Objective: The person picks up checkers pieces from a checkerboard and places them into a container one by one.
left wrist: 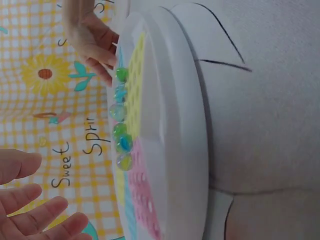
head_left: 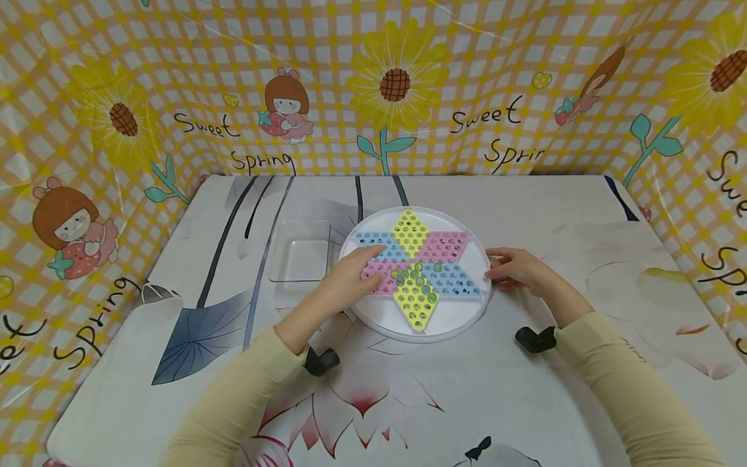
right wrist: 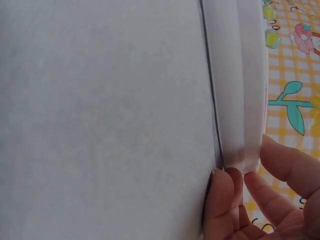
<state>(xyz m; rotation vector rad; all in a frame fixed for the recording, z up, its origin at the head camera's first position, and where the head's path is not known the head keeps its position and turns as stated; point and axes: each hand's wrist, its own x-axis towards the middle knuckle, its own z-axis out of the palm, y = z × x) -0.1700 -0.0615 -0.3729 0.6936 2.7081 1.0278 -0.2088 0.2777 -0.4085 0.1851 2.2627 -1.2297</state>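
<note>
Pinching a seemingly light, stiff game board (head_left: 454,315) by its rim (right wrist: 253,75), likely safest with loose marbles (head_left: 432,298) aboard, the right hand (head_left: 518,269) faces an empty, loosely spread left hand (head_left: 353,272).

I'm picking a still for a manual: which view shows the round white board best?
The head view: it shows nearly all the round white board from above, the left hand covering a little. Left wrist: part of it, side-on. Right wrist: mainly its rim, by the right hand.

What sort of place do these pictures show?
Probably an indoor tabletop play area: a sunflower-patterned sheet hangs behind and beside the table, where a round game board holds marbles.
</note>
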